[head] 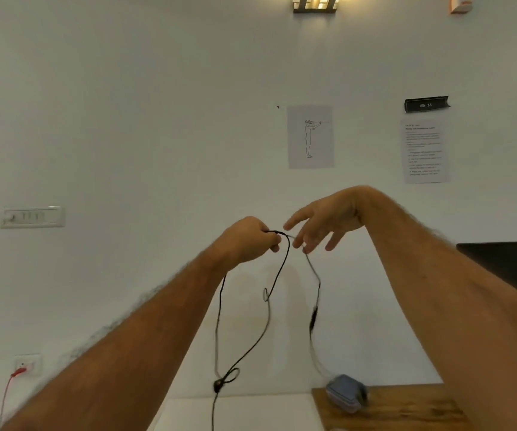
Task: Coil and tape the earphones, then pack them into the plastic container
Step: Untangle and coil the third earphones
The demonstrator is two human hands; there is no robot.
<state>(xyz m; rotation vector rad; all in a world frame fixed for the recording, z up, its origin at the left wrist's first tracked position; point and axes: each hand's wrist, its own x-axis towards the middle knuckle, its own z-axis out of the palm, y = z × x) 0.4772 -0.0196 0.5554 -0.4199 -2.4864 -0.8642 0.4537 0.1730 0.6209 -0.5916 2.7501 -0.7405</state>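
Observation:
Both my arms are raised in front of the white wall. My left hand (246,241) is closed around the black earphone cable (277,273), which hangs down in loose loops toward the table. My right hand (322,227) has its fingers spread, and two fingertips pinch the cable's other strand close to the left hand. An inline remote (313,318) dangles on the right strand. Below it, a small bluish plastic container (346,393) with a lid rests on the wooden surface (406,409).
A white tabletop (241,412) lies low in the centre beside the wooden surface. A dark panel (506,265) stands at the right. Papers, a switch plate (32,216) and a socket with a red plug (21,371) are on the wall.

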